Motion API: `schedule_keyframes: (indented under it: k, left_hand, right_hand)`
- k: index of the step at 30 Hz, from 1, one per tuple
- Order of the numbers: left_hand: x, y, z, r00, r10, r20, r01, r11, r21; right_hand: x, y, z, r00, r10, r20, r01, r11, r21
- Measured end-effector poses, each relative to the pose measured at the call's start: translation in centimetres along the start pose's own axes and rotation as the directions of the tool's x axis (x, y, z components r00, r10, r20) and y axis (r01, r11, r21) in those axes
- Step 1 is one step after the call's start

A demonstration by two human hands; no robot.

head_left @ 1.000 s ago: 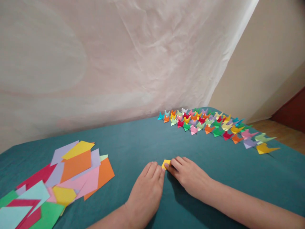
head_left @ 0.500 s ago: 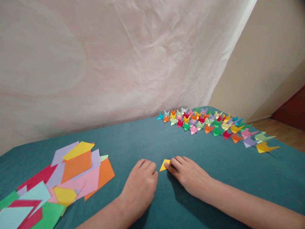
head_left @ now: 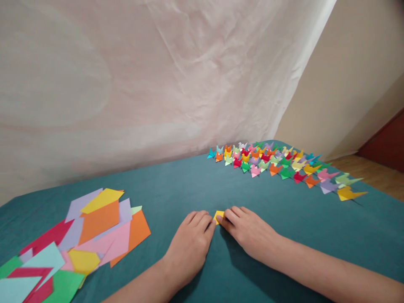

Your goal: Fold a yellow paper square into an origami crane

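A small folded yellow paper [head_left: 219,216] lies on the teal tablecloth [head_left: 176,189] between my two hands. My left hand [head_left: 191,246] rests palm down, fingers together and flat, its fingertips touching the paper's left edge. My right hand [head_left: 249,233] lies palm down too, its fingers pressing on the paper's right side and covering most of it. Only a small yellow corner shows between the fingertips.
A loose pile of coloured paper sheets [head_left: 78,235] lies at the left. Several rows of small folded paper birds [head_left: 277,166] stand at the far right of the table. A white cloth backdrop [head_left: 142,75] hangs behind. The table's right edge drops to a wooden floor [head_left: 375,174].
My left hand drew back from the yellow paper, then moved forward again to touch it. The right hand stayed on the paper.
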State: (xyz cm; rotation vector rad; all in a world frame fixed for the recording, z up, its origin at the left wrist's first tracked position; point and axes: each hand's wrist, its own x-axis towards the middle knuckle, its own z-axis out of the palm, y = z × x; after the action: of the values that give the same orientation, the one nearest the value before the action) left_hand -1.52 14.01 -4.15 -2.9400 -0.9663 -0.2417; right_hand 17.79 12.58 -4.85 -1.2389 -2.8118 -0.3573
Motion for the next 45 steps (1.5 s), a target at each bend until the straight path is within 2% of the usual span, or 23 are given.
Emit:
schedule_keyframes:
  k: [9, 17, 21, 26, 30, 34, 40, 45]
  left_hand:
    - [-0.1, 0.1, 0.8, 0.999, 0.045, 0.008, -0.045, 0.991, 0.124]
    - [-0.1, 0.3, 0.4, 1.000, 0.020, 0.016, -0.021, 0.997, 0.072]
    - [0.0, 0.1, 0.4, 1.000, 0.020, -0.023, -0.020, 0.999, 0.025]
    - [0.0, -0.7, 0.8, 0.995, 0.018, -0.099, -0.030, 0.993, -0.114]
    - [-0.1, -1.2, 0.9, 0.994, -0.001, -0.109, -0.023, 0.975, -0.219]
    - [0.0, -1.2, 0.6, 0.995, -0.019, -0.095, -0.009, 0.959, -0.282]
    - [0.1, -1.1, 0.5, 0.987, -0.087, -0.134, 0.036, 0.937, -0.348]
    - [0.3, -1.5, 0.9, 0.974, -0.168, -0.153, 0.090, 0.904, -0.418]
  right_hand:
    - [-0.1, -0.2, -0.3, 1.000, 0.019, 0.018, -0.018, 0.999, -0.040]
    - [-0.1, -0.2, -0.3, 0.997, 0.075, 0.021, -0.074, 0.996, -0.047]
    - [-0.2, 0.2, -0.2, 0.995, 0.101, 0.020, -0.100, 0.995, -0.029]
    - [-0.2, 1.0, 0.4, 0.987, 0.139, -0.076, -0.131, 0.987, 0.098]
    - [-0.2, 1.2, 1.5, 0.964, 0.205, -0.170, -0.161, 0.958, 0.237]
    - [-0.1, 1.0, 1.7, 0.955, 0.240, -0.174, -0.171, 0.926, 0.336]
    - [0.3, 0.9, 1.2, 0.907, 0.397, -0.139, -0.290, 0.830, 0.477]
    - [0.7, 0.9, 1.4, 0.902, 0.415, -0.119, -0.278, 0.770, 0.575]
